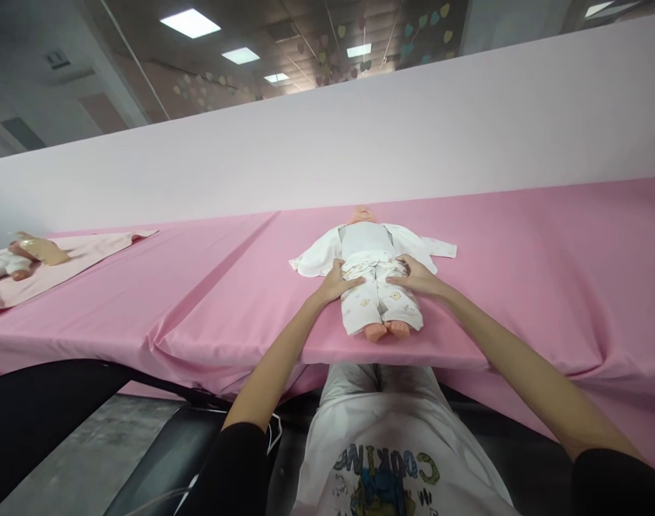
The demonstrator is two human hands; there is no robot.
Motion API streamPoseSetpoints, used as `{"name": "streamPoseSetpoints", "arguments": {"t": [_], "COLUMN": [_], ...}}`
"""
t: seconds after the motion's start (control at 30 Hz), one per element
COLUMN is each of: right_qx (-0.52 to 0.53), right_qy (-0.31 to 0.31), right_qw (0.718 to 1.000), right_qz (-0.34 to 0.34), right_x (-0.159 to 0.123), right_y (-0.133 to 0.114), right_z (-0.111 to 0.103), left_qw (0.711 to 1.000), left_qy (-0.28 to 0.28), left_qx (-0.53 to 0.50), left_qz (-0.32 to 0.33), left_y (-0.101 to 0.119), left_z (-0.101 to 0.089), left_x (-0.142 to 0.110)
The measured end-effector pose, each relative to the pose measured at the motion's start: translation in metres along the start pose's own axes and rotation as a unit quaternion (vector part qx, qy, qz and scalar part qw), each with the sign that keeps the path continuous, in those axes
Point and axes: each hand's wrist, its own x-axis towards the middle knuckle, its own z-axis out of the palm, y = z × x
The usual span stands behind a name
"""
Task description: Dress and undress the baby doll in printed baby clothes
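Observation:
A baby doll (pixel 358 236) lies on its back on the pink-covered table, its feet toward me. It wears white printed pants (pixel 364 301), bunched at the waist, with its bare feet showing below the hems. A white long-sleeved top (pixel 322 252) lies spread open around its upper body. My left hand (pixel 339 282) grips the pants at the left side of the waist, thumb in front. My right hand (pixel 414 276) holds them on the right side in the same way. The fingertips of both hands are partly hidden by the fabric.
On the far left, another doll (pixel 8 264) lies on a pale pink towel (pixel 91 258), beside a bottle-like yellowish item (pixel 44 249). A low white wall (pixel 327 154) runs behind the pink cloth (pixel 225 287). A black seat (pixel 163 459) stands below, to the left.

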Motion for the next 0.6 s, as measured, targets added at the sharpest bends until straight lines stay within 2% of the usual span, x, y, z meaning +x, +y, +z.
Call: {"name": "streamPoseSetpoints", "arguments": {"t": [0.17,0.3,0.47,0.6], "right_qx": [-0.043,-0.099,-0.11,-0.145], "right_qy": [0.045,0.061,0.102,0.073], "right_qw": [0.998,0.992,0.988,0.986], "right_qz": [-0.03,-0.044,-0.045,-0.023], "right_x": [0.003,-0.004,-0.009,-0.015], "right_y": [0.0,-0.006,-0.012,-0.021], "right_z": [0.005,0.01,0.016,0.011], "left_qw": [0.991,0.982,0.981,0.991], "left_qy": [0.047,0.039,0.035,0.001], "left_qx": [0.119,0.164,0.169,0.126], "left_qz": [0.045,0.088,0.085,0.051], "left_y": [0.006,0.014,0.026,0.037], "left_z": [0.005,0.008,0.008,-0.003], "left_x": [-0.002,-0.01,-0.017,-0.032]}}
